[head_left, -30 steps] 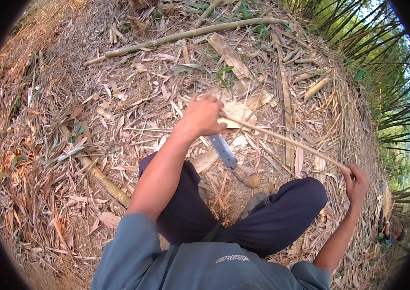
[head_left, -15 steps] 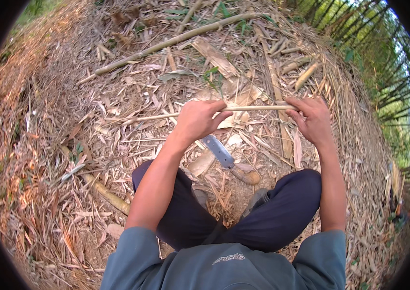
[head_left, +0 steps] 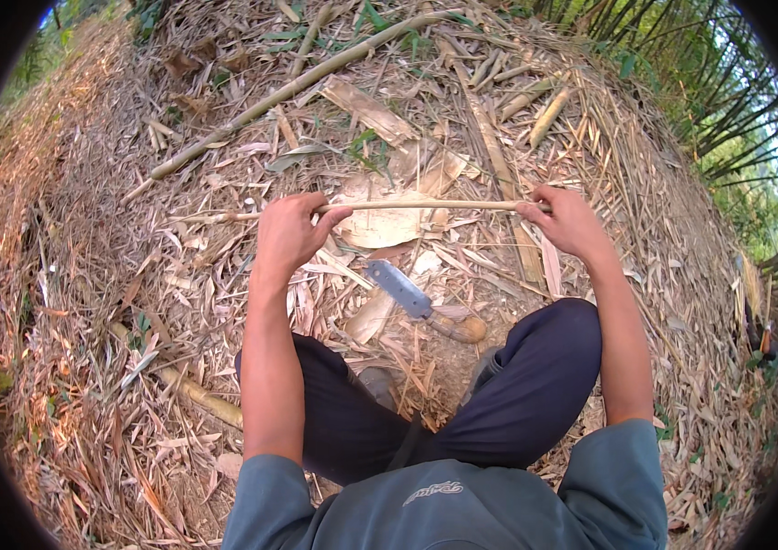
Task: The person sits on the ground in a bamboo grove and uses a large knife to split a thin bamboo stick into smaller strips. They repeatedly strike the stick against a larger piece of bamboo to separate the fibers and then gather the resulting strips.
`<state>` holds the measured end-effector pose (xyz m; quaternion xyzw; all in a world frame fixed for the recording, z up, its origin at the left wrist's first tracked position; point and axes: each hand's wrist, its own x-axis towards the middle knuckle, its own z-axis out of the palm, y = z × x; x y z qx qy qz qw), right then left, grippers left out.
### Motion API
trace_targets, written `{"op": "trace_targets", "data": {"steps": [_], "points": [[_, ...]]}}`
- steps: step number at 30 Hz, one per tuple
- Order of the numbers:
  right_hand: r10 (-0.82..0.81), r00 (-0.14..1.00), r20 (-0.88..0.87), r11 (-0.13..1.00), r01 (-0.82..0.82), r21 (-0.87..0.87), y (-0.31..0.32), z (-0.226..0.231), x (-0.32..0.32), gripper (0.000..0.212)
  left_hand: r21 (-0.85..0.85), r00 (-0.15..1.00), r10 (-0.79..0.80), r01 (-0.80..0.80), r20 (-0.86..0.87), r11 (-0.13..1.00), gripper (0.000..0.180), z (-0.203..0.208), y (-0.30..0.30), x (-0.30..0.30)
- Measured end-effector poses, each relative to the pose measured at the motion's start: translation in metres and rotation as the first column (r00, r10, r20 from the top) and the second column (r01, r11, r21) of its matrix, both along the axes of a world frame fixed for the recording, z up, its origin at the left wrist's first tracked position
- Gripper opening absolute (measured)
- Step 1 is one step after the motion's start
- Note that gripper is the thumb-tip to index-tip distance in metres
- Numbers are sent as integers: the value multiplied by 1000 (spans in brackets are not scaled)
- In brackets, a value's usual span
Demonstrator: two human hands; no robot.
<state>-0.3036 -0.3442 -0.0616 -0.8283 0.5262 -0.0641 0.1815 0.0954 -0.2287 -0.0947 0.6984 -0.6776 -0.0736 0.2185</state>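
Observation:
A thin, pale bamboo stick [head_left: 425,204] stretches level between my two hands, in front of my knees. My left hand [head_left: 290,231] grips it with thumb and fingers, and the thinner end runs out to the left past that hand. Near its right end, my right hand [head_left: 561,218] pinches the stick. On the ground between my feet and the stick lies a cleaver-like knife [head_left: 400,287] with a wide grey blade and a wooden handle [head_left: 457,327]. Nothing touches the knife. A flat pale piece of wood [head_left: 387,225] lies on the ground below the stick.
A long bamboo pole [head_left: 288,93] lies slantwise at the far side. Cut bamboo pieces [head_left: 549,119] lie at the far right, and another pole [head_left: 201,396] lies left of my knee. Dry leaves and chips cover the ground; bamboo clumps [head_left: 737,119] stand at the right.
My left hand has slid left along the stick, so the hands are farther apart. The view has shifted slightly. The knife stays on the ground.

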Motion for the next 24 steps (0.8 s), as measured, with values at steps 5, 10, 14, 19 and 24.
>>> {"op": "trace_targets", "data": {"steps": [5,10,14,19,24], "points": [[47,976,-213,981,-6,191,-13,-15,1,65,-65,1000,24,-23,15,998,49,-1,0,-13],[69,953,-295,996,-47,80,-16,-39,-5,68,90,994,110,-111,17,990,49,-8,1,-22],[27,932,-361,999,-38,-24,-9,-45,7,67,71,991,131,-130,-4,989,49,-22,2,-22],[26,923,-384,990,-77,-117,-6,-44,17,71,195,977,212,-210,15,958,47,-15,8,-24],[42,931,-362,984,-101,-147,-4,-46,20,69,180,982,190,-190,17,965,49,-17,9,-14]]}}
